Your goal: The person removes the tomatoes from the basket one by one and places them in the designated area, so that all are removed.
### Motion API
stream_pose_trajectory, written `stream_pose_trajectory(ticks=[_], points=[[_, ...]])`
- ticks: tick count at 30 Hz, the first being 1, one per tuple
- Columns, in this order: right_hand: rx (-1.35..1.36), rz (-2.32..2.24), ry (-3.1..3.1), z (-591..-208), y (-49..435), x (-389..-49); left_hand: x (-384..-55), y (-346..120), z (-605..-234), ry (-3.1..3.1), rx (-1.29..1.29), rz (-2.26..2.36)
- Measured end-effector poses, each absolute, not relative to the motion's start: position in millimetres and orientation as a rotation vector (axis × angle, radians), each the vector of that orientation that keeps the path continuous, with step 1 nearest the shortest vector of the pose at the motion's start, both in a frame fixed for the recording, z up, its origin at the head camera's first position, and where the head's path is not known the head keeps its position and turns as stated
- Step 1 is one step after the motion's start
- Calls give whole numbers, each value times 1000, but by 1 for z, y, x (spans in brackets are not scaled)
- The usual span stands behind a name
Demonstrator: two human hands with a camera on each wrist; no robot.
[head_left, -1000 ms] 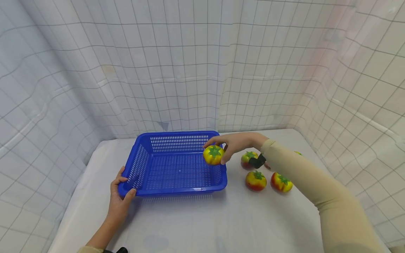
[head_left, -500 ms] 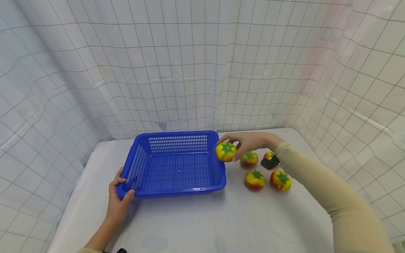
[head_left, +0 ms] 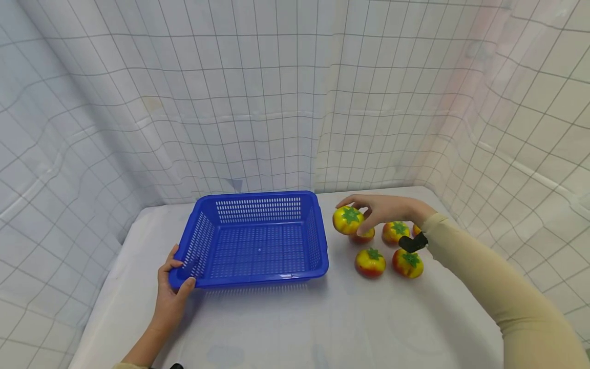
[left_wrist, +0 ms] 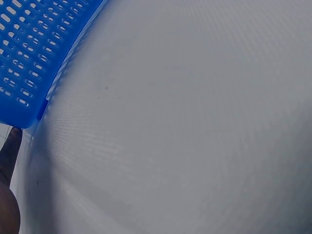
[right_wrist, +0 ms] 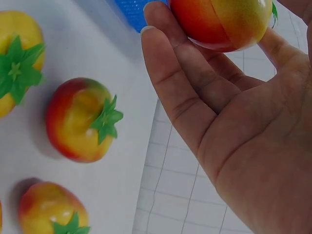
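Note:
My right hand [head_left: 384, 209] holds a yellow-red tomato [head_left: 348, 220] with a green star-shaped top, raised to the right of the blue basket [head_left: 255, 280]. In the right wrist view, the fingers lie around the red side of this tomato [right_wrist: 222, 24]. My left hand [head_left: 170, 297] grips the basket's near left corner, thumb over the front rim and fingers at the left side. One finger [left_wrist: 10, 151] of it shows at the basket's corner in the left wrist view. The basket's slotted floor is bare.
Several more tomatoes lie on the white-covered table right of the basket, among them one in front [head_left: 370, 263], one beside it [head_left: 407, 263] and one behind [head_left: 395, 232]. Another is partly hidden below the right hand. Grid-patterned curtains [head_left: 258, 102] enclose the table.
My right hand has moved right with the tomato, from over the basket's right side to outside it, near the other tomatoes. The left hand stays on the basket's corner.

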State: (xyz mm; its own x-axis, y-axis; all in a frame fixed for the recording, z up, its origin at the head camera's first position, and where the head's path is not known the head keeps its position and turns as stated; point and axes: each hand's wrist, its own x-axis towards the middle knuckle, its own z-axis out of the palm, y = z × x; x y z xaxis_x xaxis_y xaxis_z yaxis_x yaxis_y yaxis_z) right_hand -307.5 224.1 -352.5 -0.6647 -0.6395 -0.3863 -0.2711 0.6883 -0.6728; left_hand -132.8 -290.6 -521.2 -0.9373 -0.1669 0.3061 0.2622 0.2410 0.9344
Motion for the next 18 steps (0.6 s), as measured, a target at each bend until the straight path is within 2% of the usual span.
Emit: stream_pose_trajectory(ticks=[18], points=[[-611,-958,2307,-372,284,-290,-132,-291,-521,-2201,-81,-1724]])
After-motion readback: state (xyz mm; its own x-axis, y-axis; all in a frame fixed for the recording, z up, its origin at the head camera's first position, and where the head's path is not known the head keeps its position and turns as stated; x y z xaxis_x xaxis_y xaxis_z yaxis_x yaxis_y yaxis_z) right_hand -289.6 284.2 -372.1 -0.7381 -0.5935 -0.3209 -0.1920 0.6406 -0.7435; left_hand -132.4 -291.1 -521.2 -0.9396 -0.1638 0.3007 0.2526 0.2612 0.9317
